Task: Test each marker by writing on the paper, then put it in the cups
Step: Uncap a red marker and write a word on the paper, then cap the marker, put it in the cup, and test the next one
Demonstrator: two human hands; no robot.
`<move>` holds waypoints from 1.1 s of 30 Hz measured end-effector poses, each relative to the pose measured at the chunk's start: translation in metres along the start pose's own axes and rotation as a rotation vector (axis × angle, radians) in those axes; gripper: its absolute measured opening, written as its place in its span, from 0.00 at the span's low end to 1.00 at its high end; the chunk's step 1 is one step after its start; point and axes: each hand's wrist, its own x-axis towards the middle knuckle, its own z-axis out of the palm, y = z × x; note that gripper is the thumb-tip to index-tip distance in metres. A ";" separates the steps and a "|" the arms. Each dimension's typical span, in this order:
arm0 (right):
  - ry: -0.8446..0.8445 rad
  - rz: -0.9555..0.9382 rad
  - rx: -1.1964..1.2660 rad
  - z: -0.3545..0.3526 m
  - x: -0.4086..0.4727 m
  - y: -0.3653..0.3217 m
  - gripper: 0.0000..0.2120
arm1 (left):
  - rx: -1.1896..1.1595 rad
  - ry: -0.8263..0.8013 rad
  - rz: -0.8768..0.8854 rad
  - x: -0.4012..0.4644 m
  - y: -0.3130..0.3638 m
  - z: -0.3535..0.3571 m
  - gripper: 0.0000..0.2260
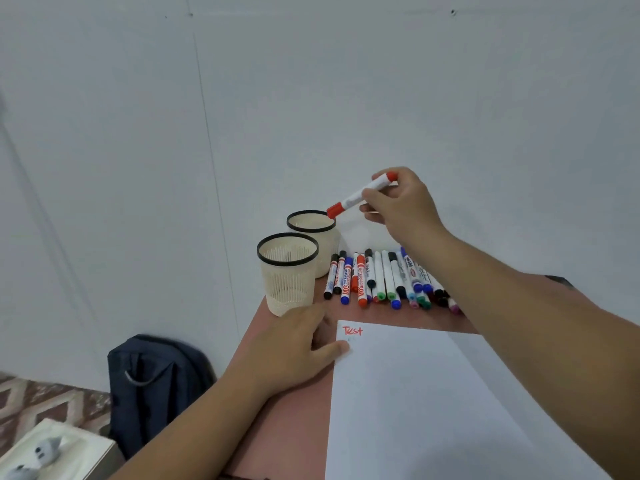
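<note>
Red-capped white marker held tilted above the far cream cup, cap end lowest at the cup's black rim.

The right hand has its grip pinched round the marker's upper barrel, fingers curled. The left hand lies flat on the reddish-brown desk, fingers relaxed, its thumb pressing the left edge of the white sheet of paper, which bears the red word "Test" near its top corner. A nearer cream slotted cup stands just beside the far one. A row of assorted capped markers lies on the desk between the cups and the paper's far edge. A dark blue backpack sits on the floor against the wall.
</note>
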 end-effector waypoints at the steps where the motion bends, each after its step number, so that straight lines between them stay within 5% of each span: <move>1: -0.018 -0.026 -0.068 0.007 0.008 0.000 0.10 | 0.002 0.012 -0.014 0.001 0.000 0.000 0.12; 10: -0.328 -0.097 -0.458 0.053 0.050 0.034 0.18 | -0.001 0.001 -0.025 0.008 -0.005 0.004 0.12; 17: -0.298 -0.125 -0.426 0.045 0.042 0.046 0.31 | -0.029 0.006 -0.003 0.009 -0.007 0.005 0.11; 20: -0.240 -0.168 -0.396 0.026 0.024 0.051 0.27 | -0.033 0.015 0.011 0.008 -0.006 0.005 0.11; 23: -0.452 -0.192 -0.557 0.003 0.004 0.059 0.17 | -0.039 0.026 0.010 0.007 -0.006 0.004 0.11; 27: -0.739 -0.147 -0.900 -0.016 -0.014 0.070 0.26 | -0.046 0.020 0.000 0.006 -0.004 0.003 0.11; 33: -0.829 -0.417 -1.127 -0.013 -0.021 0.088 0.26 | -0.037 0.029 -0.009 0.006 -0.003 0.003 0.11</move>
